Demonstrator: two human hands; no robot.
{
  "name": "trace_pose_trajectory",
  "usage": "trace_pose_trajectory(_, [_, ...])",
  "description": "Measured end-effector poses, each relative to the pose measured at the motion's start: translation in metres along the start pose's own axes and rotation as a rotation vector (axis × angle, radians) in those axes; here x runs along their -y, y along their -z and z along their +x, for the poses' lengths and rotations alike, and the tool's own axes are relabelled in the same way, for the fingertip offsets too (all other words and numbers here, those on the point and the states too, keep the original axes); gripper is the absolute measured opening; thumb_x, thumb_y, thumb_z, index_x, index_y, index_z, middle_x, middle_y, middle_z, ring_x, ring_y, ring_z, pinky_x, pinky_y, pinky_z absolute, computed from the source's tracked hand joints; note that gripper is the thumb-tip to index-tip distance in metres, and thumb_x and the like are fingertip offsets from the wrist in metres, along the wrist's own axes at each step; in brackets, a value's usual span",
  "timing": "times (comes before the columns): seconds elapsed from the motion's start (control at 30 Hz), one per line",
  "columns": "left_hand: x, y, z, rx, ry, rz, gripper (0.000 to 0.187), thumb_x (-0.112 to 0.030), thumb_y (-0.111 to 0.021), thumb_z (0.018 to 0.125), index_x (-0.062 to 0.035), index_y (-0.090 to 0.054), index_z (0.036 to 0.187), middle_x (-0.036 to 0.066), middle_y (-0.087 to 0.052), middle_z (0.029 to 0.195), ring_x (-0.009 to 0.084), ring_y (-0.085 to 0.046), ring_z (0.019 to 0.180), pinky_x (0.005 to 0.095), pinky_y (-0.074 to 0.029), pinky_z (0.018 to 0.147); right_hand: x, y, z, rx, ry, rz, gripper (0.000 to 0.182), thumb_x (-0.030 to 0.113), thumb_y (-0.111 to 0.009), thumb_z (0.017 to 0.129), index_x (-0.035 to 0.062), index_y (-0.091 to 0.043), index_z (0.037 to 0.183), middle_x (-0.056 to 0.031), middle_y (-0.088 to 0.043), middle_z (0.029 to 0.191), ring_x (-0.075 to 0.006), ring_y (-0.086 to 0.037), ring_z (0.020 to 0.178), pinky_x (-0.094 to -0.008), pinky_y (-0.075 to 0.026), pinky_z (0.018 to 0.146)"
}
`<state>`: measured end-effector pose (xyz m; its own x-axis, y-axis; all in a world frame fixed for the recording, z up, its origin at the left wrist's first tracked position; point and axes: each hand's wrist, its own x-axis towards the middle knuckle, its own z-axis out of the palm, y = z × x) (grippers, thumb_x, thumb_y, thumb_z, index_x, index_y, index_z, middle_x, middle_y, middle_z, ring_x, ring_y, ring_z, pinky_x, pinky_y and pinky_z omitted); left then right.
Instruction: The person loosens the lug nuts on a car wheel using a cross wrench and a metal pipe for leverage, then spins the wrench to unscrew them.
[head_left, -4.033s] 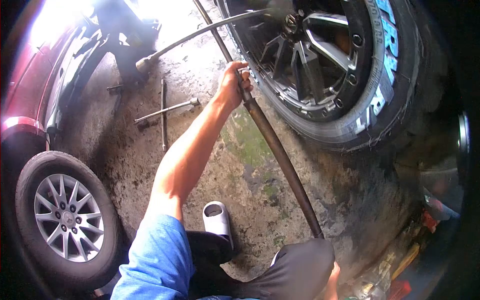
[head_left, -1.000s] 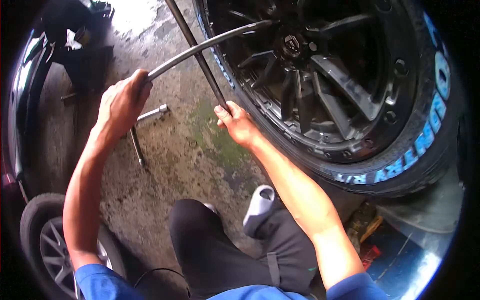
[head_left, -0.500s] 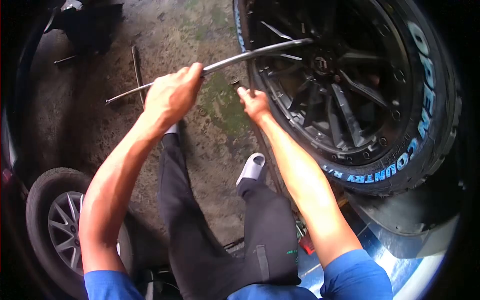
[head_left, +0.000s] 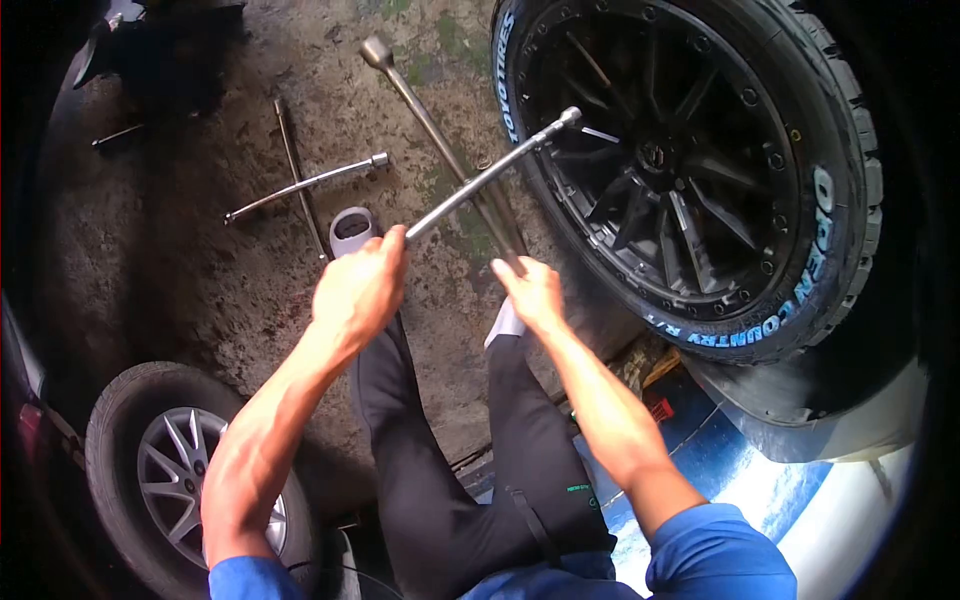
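Note:
A metal cross wrench (head_left: pixel 433 128) is held in front of me over the floor. My left hand (head_left: pixel 362 285) is closed round the near left end of one bar, whose far socket points at the black wheel. Fingers of my right hand (head_left: pixel 530 290) close on the near right end of the other bar, and its larger socket points up and left. The black spoked wheel (head_left: pixel 655 155), with a tyre (head_left: pixel 840 260) lettered in blue and white, stands at the right. A gap shows between it and my right hand.
A second cross wrench (head_left: pixel 300 185) lies on the stained concrete floor (head_left: pixel 270 290). At the lower left is a tyre with a silver wheel (head_left: pixel 185 480). A pale car body panel (head_left: pixel 840 490) is at the lower right. Another tool (head_left: pixel 118 135) lies at the upper left.
The cross wrench has swung round, so its large socket now shows at upper left and its other socket sits nearer the wheel's left side. The view has shifted, showing more of the wheel's tyre.

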<state>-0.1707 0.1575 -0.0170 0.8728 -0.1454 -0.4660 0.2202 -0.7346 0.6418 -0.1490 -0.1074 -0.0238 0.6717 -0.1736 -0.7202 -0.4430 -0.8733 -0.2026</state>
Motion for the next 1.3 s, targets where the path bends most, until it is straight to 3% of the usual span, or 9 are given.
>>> trace_pose_trajectory(0.07, [-0.022, 0.001, 0.010, 0.114, 0.057, -0.071, 0.030, -0.023, -0.050, 0.095, -0.0056, -0.052, 0.119, 0.022, -0.065, 0.093, 0.0422, -0.064, 0.078, 0.0506, -0.052, 0.068, 0.008, 0.044, -0.011, -0.046, -0.022, -0.205, 0.042, 0.049, -0.064, 0.083, 0.0070, -0.068, 0.086, -0.0151, -0.067, 0.076, -0.0361, -0.066, 0.076, -0.0447, -0.049, 0.068])
trace_pose_trajectory(0.23, [-0.054, -0.014, 0.014, 0.119, 0.025, -0.173, 0.030, -0.024, -0.050, 0.095, -0.0059, -0.051, 0.118, 0.021, -0.065, 0.094, 0.0423, -0.064, 0.078, 0.0499, -0.052, 0.067, -0.010, 0.085, -0.032, -0.029, -0.107, -0.209, 0.042, 0.049, -0.061, 0.085, 0.0067, -0.065, 0.084, -0.0179, -0.066, 0.076, -0.0396, -0.065, 0.079, -0.0469, -0.048, 0.070])
trace_pose_trajectory(0.67, [-0.077, -0.011, 0.044, 0.090, 0.010, -0.253, 0.030, -0.023, -0.052, 0.094, -0.0042, -0.053, 0.117, 0.024, -0.065, 0.089, 0.0425, -0.063, 0.083, 0.0493, -0.050, 0.071, 0.001, 0.146, -0.028, -0.089, 0.006, -0.284, 0.038, 0.041, -0.066, 0.082, 0.0035, -0.067, 0.090, -0.0213, -0.065, 0.075, -0.0412, -0.064, 0.079, -0.0479, -0.048, 0.069])
trace_pose_trajectory(0.8, [-0.045, -0.021, 0.071, 0.124, -0.033, -0.310, 0.032, -0.028, -0.053, 0.094, -0.0051, -0.056, 0.115, 0.024, -0.066, 0.091, 0.0419, -0.063, 0.089, 0.0497, -0.049, 0.076, -0.003, 0.145, -0.025, 0.115, 0.037, -0.009, 0.039, 0.031, -0.066, 0.083, 0.0020, -0.064, 0.110, -0.0173, -0.069, 0.084, -0.0288, -0.068, 0.081, -0.0384, -0.050, 0.074])
trace_pose_trajectory(0.87, [-0.028, -0.031, 0.083, 0.152, -0.045, -0.381, 0.034, -0.030, -0.054, 0.094, -0.0046, -0.058, 0.115, 0.023, -0.066, 0.092, 0.0407, -0.063, 0.091, 0.0473, -0.049, 0.076, -0.012, 0.144, -0.031, 0.206, 0.114, 0.243, 0.051, 0.016, -0.067, 0.083, -0.0014, -0.050, 0.128, -0.0100, -0.065, 0.098, -0.0169, -0.062, 0.079, -0.0310, -0.048, 0.068])
trace_pose_trajectory(0.93, [-0.021, -0.039, 0.086, 0.193, -0.056, -0.488, 0.037, -0.031, -0.056, 0.094, -0.0011, -0.058, 0.115, 0.022, -0.066, 0.094, 0.0378, -0.064, 0.091, 0.0433, -0.048, 0.076, 0.021, 0.166, -0.045, 0.324, -0.101, 0.522, 0.049, 0.007, -0.064, 0.084, -0.0017, -0.048, 0.130, -0.0045, -0.061, 0.093, -0.0102, -0.056, 0.075, -0.0238, -0.044, 0.063])
trace_pose_trajectory(1.0, [-0.021, -0.053, 0.081, 0.175, -0.113, -0.607, 0.036, -0.030, -0.056, 0.095, 0.0017, -0.057, 0.111, 0.019, -0.064, 0.087, 0.0312, -0.063, 0.080, 0.0408, -0.047, 0.072, 0.039, 0.177, -0.055, 0.287, -0.047, 0.626, 0.048, 0.002, -0.061, 0.086, -0.0005, -0.047, 0.132, -0.0012, -0.057, 0.087, -0.0059, -0.052, 0.071, -0.0199, -0.040, 0.060])
trace_pose_trajectory(1.17, [-0.025, -0.058, 0.078, 0.326, -0.025, -0.800, 0.033, -0.030, -0.056, 0.096, 0.0010, -0.057, 0.108, 0.004, -0.055, 0.078, 0.0132, -0.049, 0.072, 0.0304, -0.041, 0.065, 0.078, 0.196, -0.074, 0.152, 0.120, 0.493, 0.032, 0.005, -0.060, 0.088, -0.0025, -0.057, 0.119, -0.0032, -0.063, 0.095, -0.0096, -0.059, 0.083, -0.0234, -0.047, 0.075])
trace_pose_trajectory(1.3, [-0.027, -0.047, 0.081, 0.448, 0.075, -0.924, 0.028, -0.028, -0.056, 0.097, -0.0033, -0.058, 0.109, -0.007, -0.044, 0.072, 0.0038, -0.040, 0.064, 0.0224, -0.033, 0.055, 0.095, 0.201, -0.070, 0.097, 0.165, 0.346, 0.026, 0.009, -0.062, 0.088, -0.0022, -0.061, 0.112, -0.0050, -0.066, 0.088, -0.0088, -0.061, 0.078, -0.0244, -0.049, 0.072])
